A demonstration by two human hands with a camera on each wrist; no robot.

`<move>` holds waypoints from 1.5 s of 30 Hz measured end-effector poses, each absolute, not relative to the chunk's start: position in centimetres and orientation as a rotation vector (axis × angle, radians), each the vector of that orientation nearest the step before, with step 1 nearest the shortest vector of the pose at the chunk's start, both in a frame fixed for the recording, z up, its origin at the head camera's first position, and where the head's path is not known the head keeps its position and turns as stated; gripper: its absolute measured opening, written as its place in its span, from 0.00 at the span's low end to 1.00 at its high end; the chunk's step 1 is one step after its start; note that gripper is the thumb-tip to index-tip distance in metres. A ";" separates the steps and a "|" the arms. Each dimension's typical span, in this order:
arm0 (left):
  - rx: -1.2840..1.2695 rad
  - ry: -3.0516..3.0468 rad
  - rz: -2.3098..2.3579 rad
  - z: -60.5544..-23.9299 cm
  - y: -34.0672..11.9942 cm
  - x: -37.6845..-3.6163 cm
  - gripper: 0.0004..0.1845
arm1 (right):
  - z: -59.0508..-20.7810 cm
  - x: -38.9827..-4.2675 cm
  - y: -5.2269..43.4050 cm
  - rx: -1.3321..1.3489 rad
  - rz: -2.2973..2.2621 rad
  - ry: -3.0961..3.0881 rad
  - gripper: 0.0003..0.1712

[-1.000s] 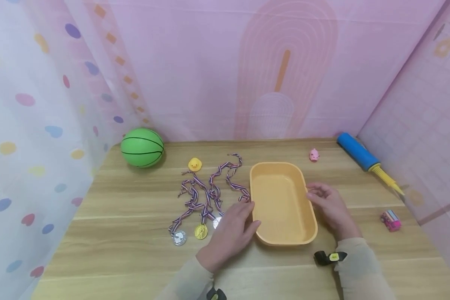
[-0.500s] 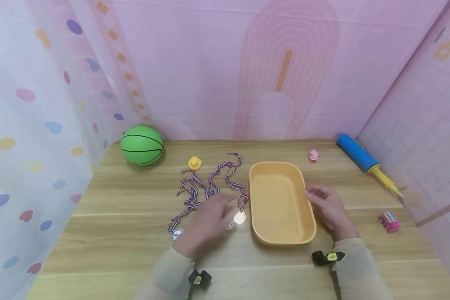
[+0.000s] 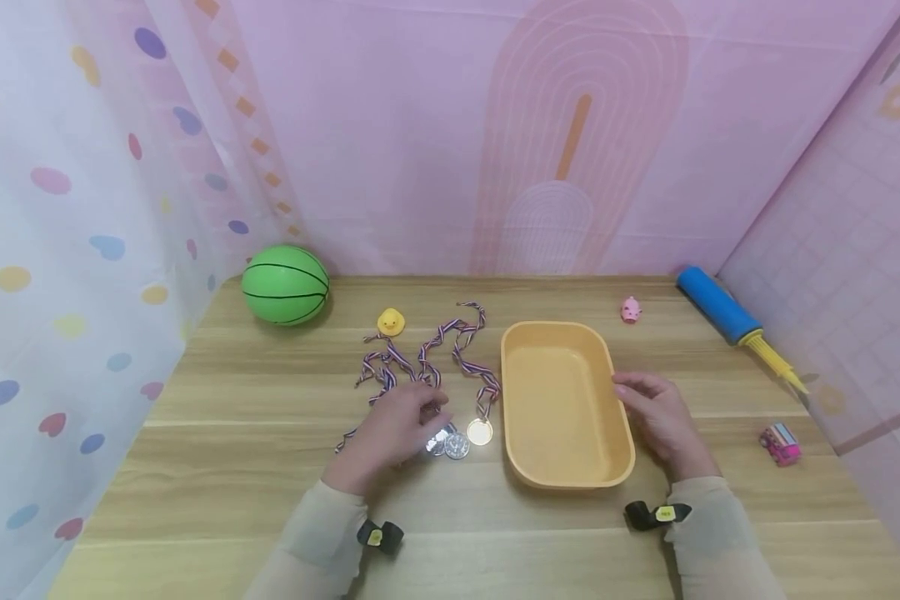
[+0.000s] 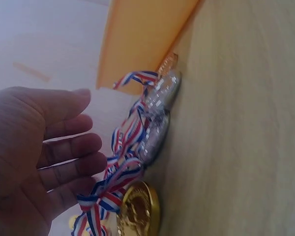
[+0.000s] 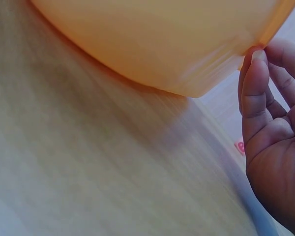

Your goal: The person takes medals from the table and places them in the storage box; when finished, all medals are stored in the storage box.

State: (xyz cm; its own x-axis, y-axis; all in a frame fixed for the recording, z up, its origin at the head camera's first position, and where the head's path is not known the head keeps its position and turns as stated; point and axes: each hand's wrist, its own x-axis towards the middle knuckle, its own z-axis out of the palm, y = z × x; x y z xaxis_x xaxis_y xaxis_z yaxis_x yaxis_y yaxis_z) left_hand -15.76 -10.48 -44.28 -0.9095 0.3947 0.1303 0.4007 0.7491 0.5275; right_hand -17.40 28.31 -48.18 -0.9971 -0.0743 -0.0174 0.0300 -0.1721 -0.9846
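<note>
Three medals lie on the wooden table just left of an orange tray (image 3: pixel 618 392): two silver medals (image 3: pixel 447 444) and a gold medal (image 3: pixel 480 431), each on a striped ribbon (image 3: pixel 457 346). My left hand (image 3: pixel 412 417) lies over the ribbons beside the silver medals. In the left wrist view the left hand (image 4: pixel 83 147) has relaxed fingers brushing the ribbon (image 4: pixel 125 147), with the gold medal (image 4: pixel 137 214) just below. My right hand (image 3: pixel 633 393) rests at the tray's right rim. In the right wrist view its fingertips (image 5: pixel 255 66) touch the rim of the tray (image 5: pixel 162 44), which is empty.
A green ball (image 3: pixel 285 283) sits at the back left and a small yellow duck (image 3: pixel 391 321) behind the ribbons. A pink pig toy (image 3: pixel 630 309), a blue pump (image 3: pixel 720 307) and a small toy car (image 3: pixel 780 442) lie to the right. Curtain walls close three sides.
My left hand left the tray's left edge and moved left onto the ribbons. The three medals now lie bunched closer to the tray. The right hand has stayed at the rim.
</note>
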 end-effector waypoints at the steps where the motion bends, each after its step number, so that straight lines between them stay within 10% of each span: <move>1: -0.669 -2.931 -0.894 -44.4 -10.6 -15.8 0.14 | -48.1 -17.4 28.3 -0.052 -2.350 1.976 0.09; 23: -0.816 -3.088 -0.696 -46.6 -9.7 -15.5 0.25 | -48.0 -17.3 28.5 -0.023 -2.281 2.024 0.10; 45: -0.846 -2.981 -0.745 -46.5 -9.4 -15.5 0.13 | -48.2 -17.3 28.6 -0.064 -2.277 2.043 0.11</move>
State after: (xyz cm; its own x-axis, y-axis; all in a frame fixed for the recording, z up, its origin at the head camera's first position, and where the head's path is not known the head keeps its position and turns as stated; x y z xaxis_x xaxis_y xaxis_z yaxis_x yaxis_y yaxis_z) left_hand -15.51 -9.37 -46.50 -0.8581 0.5071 0.0811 0.4857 0.7500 0.4489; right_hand -17.33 28.57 -48.21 -0.9958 -0.0886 -0.0233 0.0328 -0.1069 -0.9937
